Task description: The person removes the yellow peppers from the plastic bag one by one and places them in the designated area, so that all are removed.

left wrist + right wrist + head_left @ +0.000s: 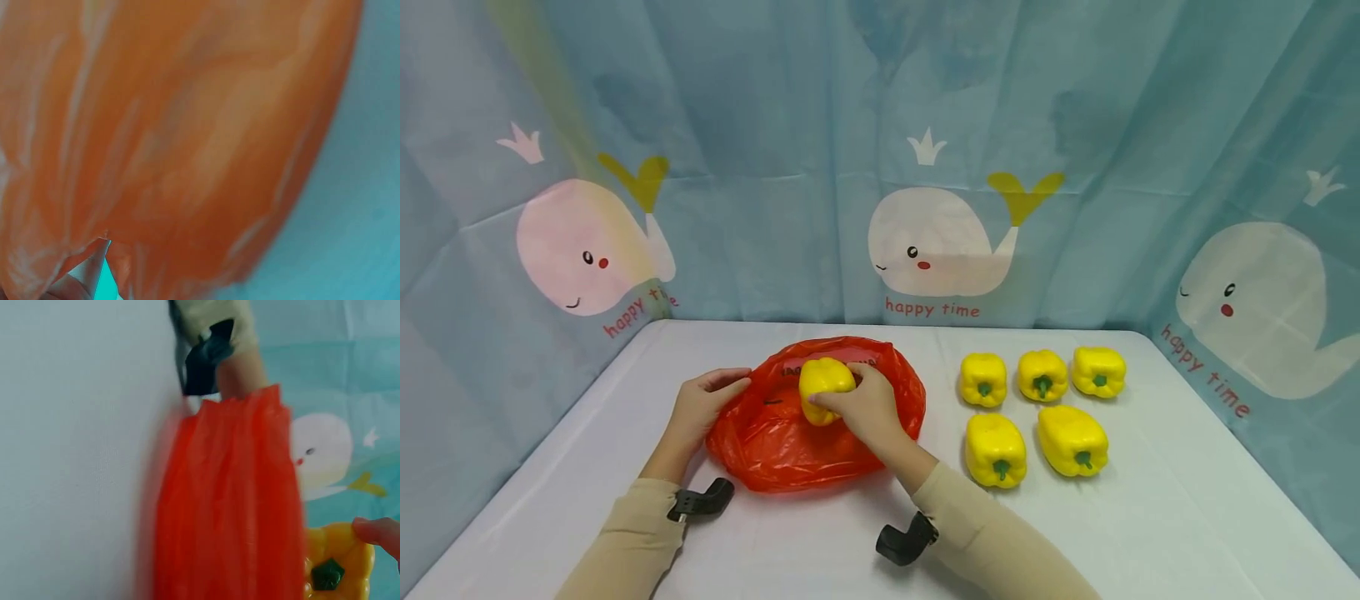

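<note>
A red plastic bag [797, 462] lies on the table with its mouth spread wide. My left hand [700, 410] pinches the bag's left rim between thumb and fingers; in the left wrist view the bag [206, 156] covers most of that hand. A yellow bell pepper [824, 390] is held in my right hand [872, 410] above the bag's opening. From the right wrist, the pepper [340, 556] shows its green stem end, with a fingertip [369, 530] on it, beside the bag's red side [231, 500].
Several more yellow bell peppers stand to the right of the bag, in a back row [1042, 375] and a front pair [996, 450]. A white cloth covers the table [805, 550]. Behind it hangs a blue curtain [775, 242] with whale prints.
</note>
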A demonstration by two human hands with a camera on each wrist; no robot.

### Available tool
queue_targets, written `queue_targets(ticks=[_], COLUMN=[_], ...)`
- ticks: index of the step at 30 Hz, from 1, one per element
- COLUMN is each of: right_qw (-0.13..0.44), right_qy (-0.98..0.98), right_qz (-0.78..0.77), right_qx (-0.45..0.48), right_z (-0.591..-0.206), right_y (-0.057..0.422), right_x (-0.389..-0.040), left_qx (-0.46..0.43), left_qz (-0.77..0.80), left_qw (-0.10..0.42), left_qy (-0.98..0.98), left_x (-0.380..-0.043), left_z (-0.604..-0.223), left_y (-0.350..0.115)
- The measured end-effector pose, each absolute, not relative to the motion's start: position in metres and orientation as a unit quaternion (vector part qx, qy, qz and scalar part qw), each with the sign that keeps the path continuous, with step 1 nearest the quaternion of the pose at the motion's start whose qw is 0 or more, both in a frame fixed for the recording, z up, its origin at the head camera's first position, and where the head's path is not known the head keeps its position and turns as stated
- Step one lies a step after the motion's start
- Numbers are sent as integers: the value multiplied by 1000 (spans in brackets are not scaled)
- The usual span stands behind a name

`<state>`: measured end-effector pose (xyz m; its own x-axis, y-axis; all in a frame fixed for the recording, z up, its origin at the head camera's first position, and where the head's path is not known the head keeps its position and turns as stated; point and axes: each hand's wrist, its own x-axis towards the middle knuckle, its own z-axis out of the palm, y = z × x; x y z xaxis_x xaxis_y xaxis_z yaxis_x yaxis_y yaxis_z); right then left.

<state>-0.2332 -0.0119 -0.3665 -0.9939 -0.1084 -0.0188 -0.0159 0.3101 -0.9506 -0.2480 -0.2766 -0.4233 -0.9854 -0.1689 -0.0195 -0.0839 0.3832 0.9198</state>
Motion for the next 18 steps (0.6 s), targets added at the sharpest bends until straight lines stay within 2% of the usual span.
queue_targets(ticks=[4, 13, 18], right_qw=[50, 71, 58], right_qy=[801, 799, 804], right_qz=[-593, -593, -589], right_qx=[-67, -67, -56], right_z=[-355, -330, -320], right_y=[7, 48, 71], right_x=[-226, -216, -211], left_qx=[74, 80, 78], left_qz=[-549, -550, -552], left_qw=[41, 41, 47], left_qy=[-832, -830, -829], left_x=[-248, -247, -248], left_z=[-424, -424, -424], left_y=[-278, -278, -278])
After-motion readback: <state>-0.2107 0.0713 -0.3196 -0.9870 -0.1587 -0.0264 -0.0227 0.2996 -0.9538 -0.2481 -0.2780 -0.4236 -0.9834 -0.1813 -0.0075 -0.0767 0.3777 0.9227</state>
